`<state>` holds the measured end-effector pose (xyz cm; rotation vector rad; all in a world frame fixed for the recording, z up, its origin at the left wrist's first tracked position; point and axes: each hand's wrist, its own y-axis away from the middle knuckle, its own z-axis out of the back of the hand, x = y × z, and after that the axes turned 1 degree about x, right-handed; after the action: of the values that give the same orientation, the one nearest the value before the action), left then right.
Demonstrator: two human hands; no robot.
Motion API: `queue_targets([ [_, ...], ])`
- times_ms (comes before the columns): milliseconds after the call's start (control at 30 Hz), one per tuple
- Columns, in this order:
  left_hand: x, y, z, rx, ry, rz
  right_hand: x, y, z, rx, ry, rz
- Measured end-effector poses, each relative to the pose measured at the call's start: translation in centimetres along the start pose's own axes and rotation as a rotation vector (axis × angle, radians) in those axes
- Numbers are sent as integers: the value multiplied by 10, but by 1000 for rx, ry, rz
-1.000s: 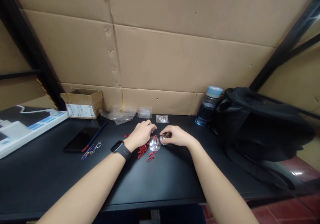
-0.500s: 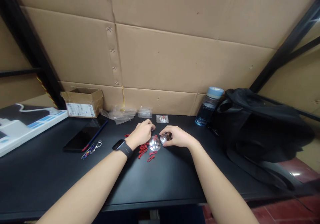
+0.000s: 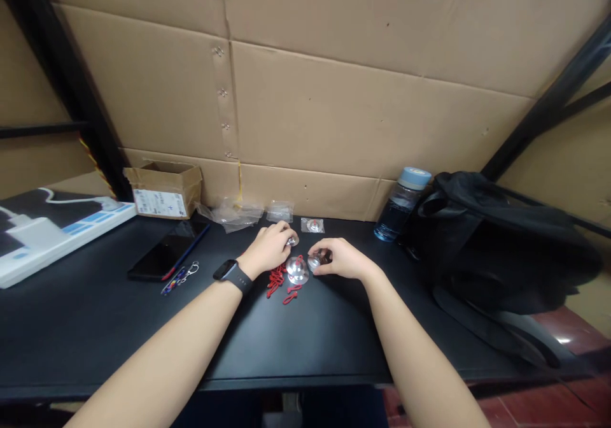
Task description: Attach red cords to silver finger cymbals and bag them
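My left hand (image 3: 268,248), with a watch on its wrist, has its fingers curled round a small shiny metal cymbal (image 3: 293,241). Opposite it, my right hand (image 3: 341,260) grips another silvery cymbal (image 3: 314,262) between thumb and fingers; part of it is hidden. Between the hands a dome-shaped silver cymbal (image 3: 297,272) lies on the black table, a red cord at its top. A bunch of red knotted cords (image 3: 275,280) lies below my left hand. One loose red cord (image 3: 290,298) lies just in front of the domed cymbal.
Behind the hands lie a bagged cymbal (image 3: 313,225) and clear plastic bags (image 3: 233,216). To the left are a cardboard box (image 3: 162,192), a phone (image 3: 167,253), a keyring (image 3: 179,278) and a power strip (image 3: 71,240). A water bottle (image 3: 401,205) and black backpack (image 3: 515,243) stand right.
The metal cymbal at my left fingertips shows more clearly now. My right hand keeps its grip in nearly the same place. The whole view has shifted slightly.
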<state>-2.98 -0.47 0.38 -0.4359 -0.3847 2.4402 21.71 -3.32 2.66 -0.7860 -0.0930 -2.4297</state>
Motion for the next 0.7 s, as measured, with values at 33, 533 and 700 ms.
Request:
queue_targets([
  [33,4,1,5,-14,-6,12,1,0,0,0,-6,-8],
  [533,65,14,35,333,190,136,-1,1,4,-63,-76,-43],
  [700,54,15,41,369,263,117,1,1,6,-94,-68,-25],
])
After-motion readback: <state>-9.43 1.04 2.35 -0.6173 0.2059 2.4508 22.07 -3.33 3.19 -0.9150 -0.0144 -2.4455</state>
